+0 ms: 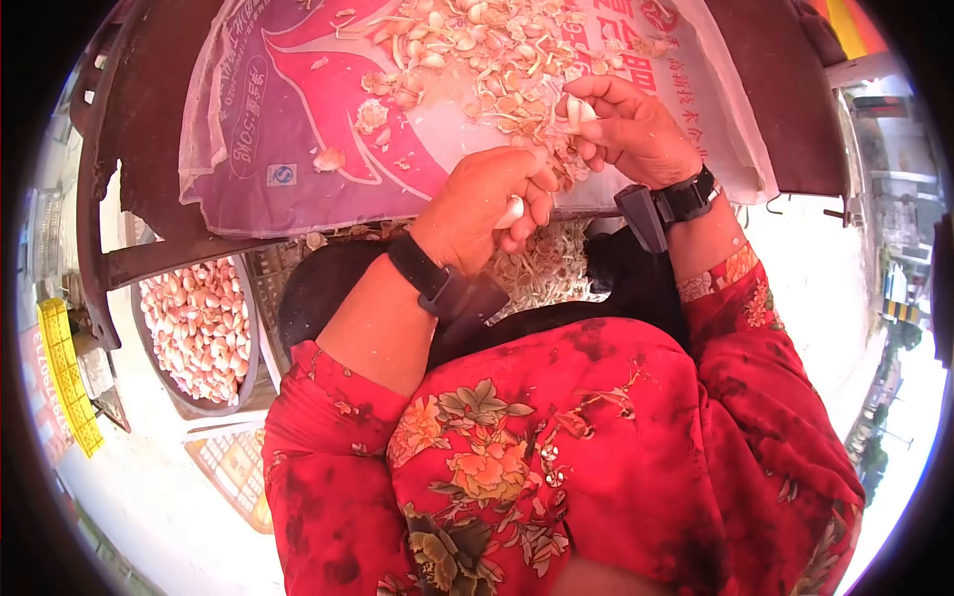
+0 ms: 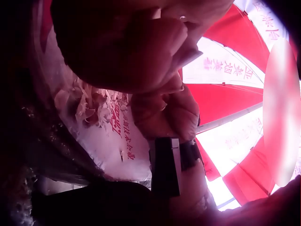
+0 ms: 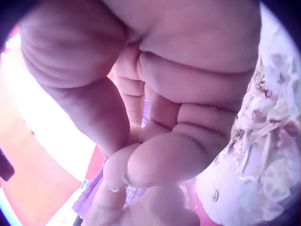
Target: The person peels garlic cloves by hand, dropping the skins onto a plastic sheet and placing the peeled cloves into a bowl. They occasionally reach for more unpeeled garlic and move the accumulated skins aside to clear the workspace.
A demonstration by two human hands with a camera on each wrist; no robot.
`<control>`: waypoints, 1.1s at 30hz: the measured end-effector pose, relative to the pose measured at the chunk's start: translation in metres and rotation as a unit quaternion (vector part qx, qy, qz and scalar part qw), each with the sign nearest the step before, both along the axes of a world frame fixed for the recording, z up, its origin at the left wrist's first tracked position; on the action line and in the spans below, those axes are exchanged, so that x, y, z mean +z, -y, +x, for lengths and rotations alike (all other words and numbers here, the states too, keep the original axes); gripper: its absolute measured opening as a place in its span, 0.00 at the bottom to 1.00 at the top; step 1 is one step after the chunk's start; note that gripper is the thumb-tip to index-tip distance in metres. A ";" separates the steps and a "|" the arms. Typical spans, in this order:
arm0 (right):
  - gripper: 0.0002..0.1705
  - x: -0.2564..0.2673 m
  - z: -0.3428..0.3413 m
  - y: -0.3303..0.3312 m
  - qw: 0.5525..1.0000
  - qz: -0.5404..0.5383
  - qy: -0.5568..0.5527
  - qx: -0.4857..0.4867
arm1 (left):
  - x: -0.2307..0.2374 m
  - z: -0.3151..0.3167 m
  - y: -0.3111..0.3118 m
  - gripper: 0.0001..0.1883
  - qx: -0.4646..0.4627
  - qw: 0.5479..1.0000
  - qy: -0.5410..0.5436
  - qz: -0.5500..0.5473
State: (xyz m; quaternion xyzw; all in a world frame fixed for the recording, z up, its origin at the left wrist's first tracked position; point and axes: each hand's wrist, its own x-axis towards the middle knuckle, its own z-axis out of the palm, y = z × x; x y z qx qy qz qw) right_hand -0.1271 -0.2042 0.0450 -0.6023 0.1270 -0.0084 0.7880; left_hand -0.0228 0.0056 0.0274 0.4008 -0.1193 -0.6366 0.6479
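Observation:
In the head view, the left hand (image 1: 487, 204) curls its fingers round a pale garlic clove (image 1: 512, 212) at the near edge of a printed sack (image 1: 229, 214). Farther right, the right hand (image 1: 641, 134) pinches white garlic (image 1: 579, 111) between thumb and fingers, beside a heap of cloves and peel (image 1: 497, 60). The right wrist view has the right hand (image 3: 188, 70) close up, its fingertips around a pale clove (image 3: 117, 169). Dark in the left wrist view, the left hand (image 2: 122, 52) hides its own clove; the right hand (image 2: 167, 113) appears beyond it.
A tub of cloves (image 1: 199, 328) stands at lower left, with a woven crate (image 1: 234, 472) below it. Dry peel (image 1: 547, 268) lies under the table's near edge. Loose peel (image 1: 373, 116) is scattered on the sack. A red and white umbrella (image 2: 230, 103) rises behind the right hand.

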 end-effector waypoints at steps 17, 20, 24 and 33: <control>0.07 -0.004 0.009 -0.081 0.982 -0.130 -0.065 -0.122 | -0.018 0.000 0.005 0.14 0.029 0.975 0.219 0.023; 0.07 -0.012 0.008 -0.071 0.987 0.020 -0.098 -0.126 | -0.022 -0.003 0.010 0.14 0.043 0.978 0.205 0.005; 0.09 -0.029 0.005 -0.056 0.980 0.156 -0.075 -0.099 | -0.014 -0.001 0.009 0.14 -0.010 0.988 0.152 -0.010; 0.12 0.003 0.004 -0.060 0.998 0.005 -0.051 -0.043 | -0.020 0.017 -0.005 0.20 -0.100 0.989 0.094 0.057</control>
